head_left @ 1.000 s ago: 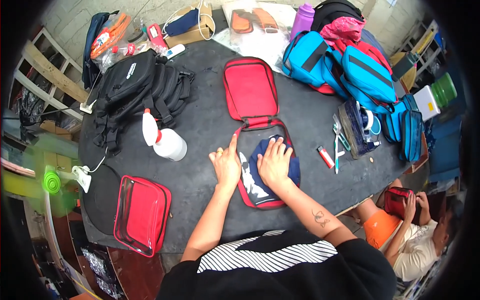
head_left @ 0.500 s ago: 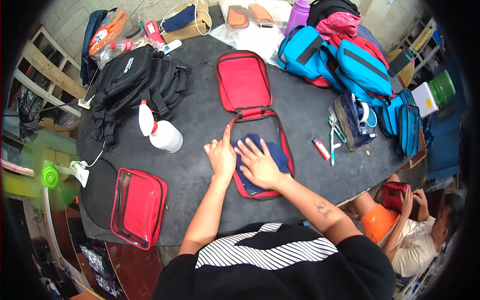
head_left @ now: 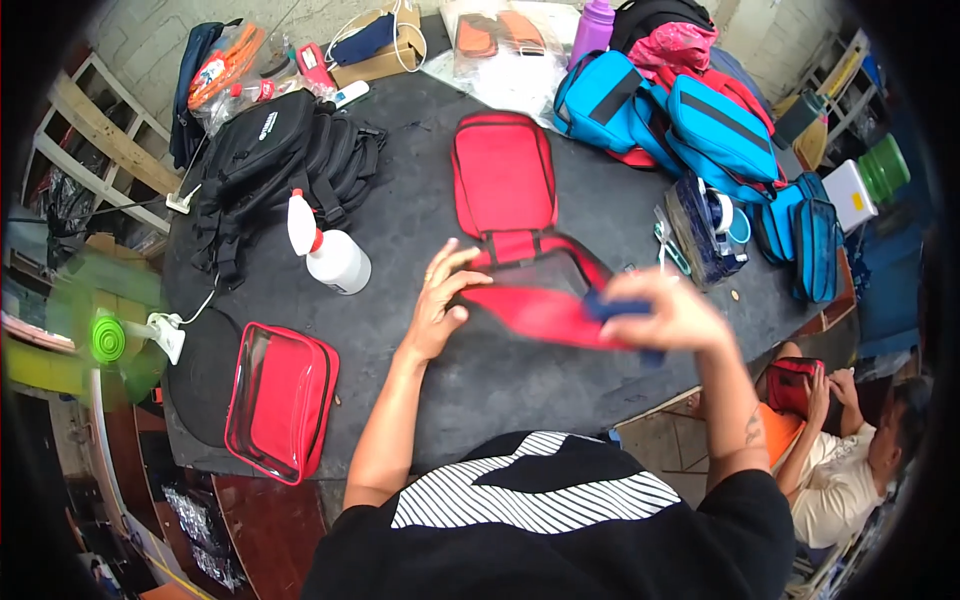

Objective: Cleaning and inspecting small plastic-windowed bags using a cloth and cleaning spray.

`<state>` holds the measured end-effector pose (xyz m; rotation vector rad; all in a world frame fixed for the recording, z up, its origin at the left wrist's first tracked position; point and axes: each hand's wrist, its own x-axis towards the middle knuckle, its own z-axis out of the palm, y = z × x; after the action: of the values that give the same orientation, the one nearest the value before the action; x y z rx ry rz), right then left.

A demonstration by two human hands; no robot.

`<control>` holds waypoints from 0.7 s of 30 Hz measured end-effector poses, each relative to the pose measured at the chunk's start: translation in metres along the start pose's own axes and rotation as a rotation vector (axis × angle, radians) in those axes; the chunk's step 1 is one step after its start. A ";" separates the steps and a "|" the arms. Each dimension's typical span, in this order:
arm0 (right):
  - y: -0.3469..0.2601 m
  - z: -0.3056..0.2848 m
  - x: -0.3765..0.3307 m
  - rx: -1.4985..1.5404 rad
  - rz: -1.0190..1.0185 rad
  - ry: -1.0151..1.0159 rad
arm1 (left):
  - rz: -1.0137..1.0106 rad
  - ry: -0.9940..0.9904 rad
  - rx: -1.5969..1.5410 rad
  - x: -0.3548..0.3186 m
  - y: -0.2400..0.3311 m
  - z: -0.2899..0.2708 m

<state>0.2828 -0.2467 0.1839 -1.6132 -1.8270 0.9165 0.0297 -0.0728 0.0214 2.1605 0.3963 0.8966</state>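
Pouch [head_left: 520,250], red with dark zip edging, lay open near the middle of the dark table [head_left: 420,210]: its far half flat and closed-looking, its near half lifted toward the person, showing a red flap blurred by motion. The left hand [head_left: 440,300] rested at the flap's left edge, fingers spread and curled, thumb touching the red fabric. The right hand [head_left: 665,312] was raised over the flap's right end, fingers bent around a dark blue cloth [head_left: 612,305]; blur hid how tightly they closed.

Left of the pouch stood a white spray bottle [head_left: 335,258] with a red collar, and beyond it lay a black backpack [head_left: 270,165]. A second red pouch [head_left: 280,400] with a clear front lay by the near left table edge, well apart from the hands. Just right of the open pouch stood a dark blue bag [head_left: 705,228], with scissors [head_left: 672,248] beside it. Blue bags [head_left: 680,115] were heaped at the far right corner. A green fan [head_left: 105,340] stood off the table's left side. Another person [head_left: 850,450] sat low at the right, holding a small red pouch.
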 end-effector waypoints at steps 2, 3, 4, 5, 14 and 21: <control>-0.006 -0.056 0.010 -0.045 -0.072 0.230 | -0.082 0.021 -0.315 0.005 0.016 0.001; 0.016 -0.067 0.017 -0.124 -0.025 0.563 | -0.240 -0.097 -0.300 0.022 0.031 0.002; -0.002 -0.070 0.041 -0.013 -0.044 0.676 | -0.307 0.065 -0.353 0.023 0.019 0.014; 0.006 -0.073 0.056 -0.008 -0.078 0.845 | -0.350 0.215 -0.420 0.030 0.009 0.029; 0.093 0.146 0.135 -0.530 -0.047 -0.080 | -0.677 0.561 0.128 0.019 -0.066 0.060; 0.146 0.147 0.233 -0.713 0.013 0.329 | -0.731 0.555 0.018 0.009 -0.109 0.070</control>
<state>0.2282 -0.0295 -0.0331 -2.0259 -2.0067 -0.0447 0.0855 -0.0319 -0.0881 1.5397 1.3594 1.0230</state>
